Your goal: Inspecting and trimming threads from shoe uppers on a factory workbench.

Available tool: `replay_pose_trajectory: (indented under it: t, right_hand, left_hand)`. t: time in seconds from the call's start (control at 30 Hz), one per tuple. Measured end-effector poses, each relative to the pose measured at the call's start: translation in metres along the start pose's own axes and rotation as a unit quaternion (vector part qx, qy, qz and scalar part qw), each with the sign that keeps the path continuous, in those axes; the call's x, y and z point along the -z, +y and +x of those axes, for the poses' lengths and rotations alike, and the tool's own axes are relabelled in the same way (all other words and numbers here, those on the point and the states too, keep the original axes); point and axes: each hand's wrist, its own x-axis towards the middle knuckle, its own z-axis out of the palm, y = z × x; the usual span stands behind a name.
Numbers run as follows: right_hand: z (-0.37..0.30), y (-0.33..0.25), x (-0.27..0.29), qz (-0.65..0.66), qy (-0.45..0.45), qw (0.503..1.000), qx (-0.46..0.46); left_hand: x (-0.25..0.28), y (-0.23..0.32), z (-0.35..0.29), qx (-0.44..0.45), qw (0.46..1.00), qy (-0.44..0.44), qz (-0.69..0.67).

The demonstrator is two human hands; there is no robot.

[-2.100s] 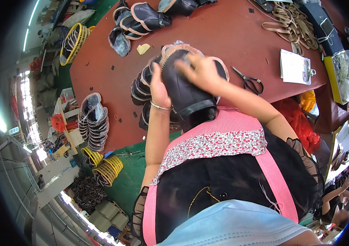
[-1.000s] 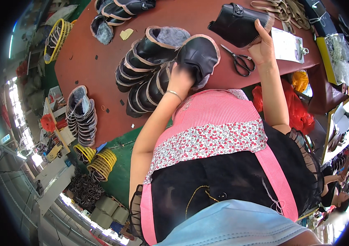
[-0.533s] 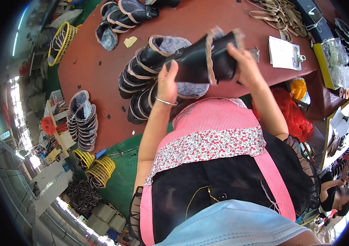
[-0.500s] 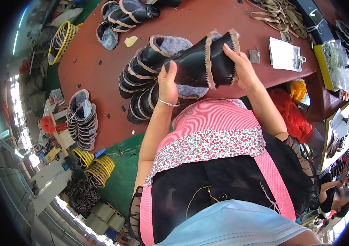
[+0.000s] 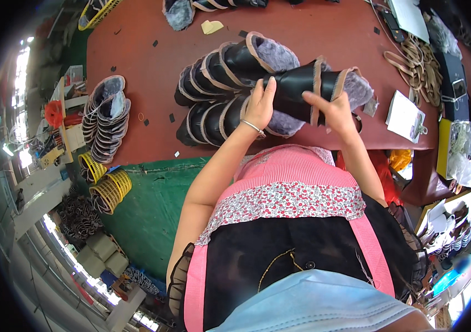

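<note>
Black boot uppers [image 5: 296, 83], nested one in another with tan bound edges and grey fleece lining, lie across both my hands above the table. My left hand [image 5: 258, 110] is closed at their left end, thumb up, its other fingers partly hidden. Around the right part my right hand [image 5: 336, 115] is closed, thumb on the black face near a tan edge; its fingertips are hidden underneath. Just left of my hands, two rows of nested black boot uppers rest on the table, a far row [image 5: 230, 63] and a near row [image 5: 213, 119], their fleece openings facing right.
The red-brown table [image 5: 152, 122] carries another stack of uppers [image 5: 105, 122] at left and a yellow scrap [image 5: 211, 26] at the back. To the right are a clipboard with paper [image 5: 405, 117], tan straps [image 5: 421, 69] and a dark box [image 5: 452, 83]. Yellow baskets [image 5: 111, 191] stand on the green floor.
My hands and the held uppers have moved right relative to the stacks. Grey fleece now shows at the held uppers' right end. The view has shifted too.
</note>
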Motion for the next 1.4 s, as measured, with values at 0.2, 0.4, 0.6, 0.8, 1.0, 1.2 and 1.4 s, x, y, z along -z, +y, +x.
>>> replay_pose_trajectory:
  t: [0.2,0.4,0.6,0.8,1.0,1.2,1.4]
  right_hand:
    - [0.151,0.014,0.013,-0.118,0.118,0.986,0.019]
    - [0.246,0.011,-0.073,0.014,-0.145,0.961,-0.235]
    - [0.205,0.056,-0.117,0.018,-0.005,0.990,-0.138]
    - [0.190,0.060,-0.126,0.235,0.062,0.957,-0.157]
    - [0.222,0.092,-0.105,0.132,0.079,0.964,-0.215]
    - [0.219,0.123,-0.097,0.436,0.043,0.874,-0.212]
    - [0.223,0.133,-0.091,0.423,0.062,0.860,-0.280]
  left_hand:
    - [0.112,-0.039,0.067,-0.163,0.916,0.227,0.288]
    - [0.246,-0.113,0.102,0.323,0.895,0.257,0.171]
    - [0.255,-0.117,0.103,0.228,0.948,0.157,0.156]
    - [0.315,-0.117,0.143,0.188,0.947,-0.107,0.238]
    - [0.298,-0.065,0.317,0.050,0.994,-0.066,0.077]
    - [0.241,-0.041,0.530,0.013,0.974,0.228,0.005]
    - [0.227,-0.071,0.562,-0.073,0.962,0.262,-0.007]
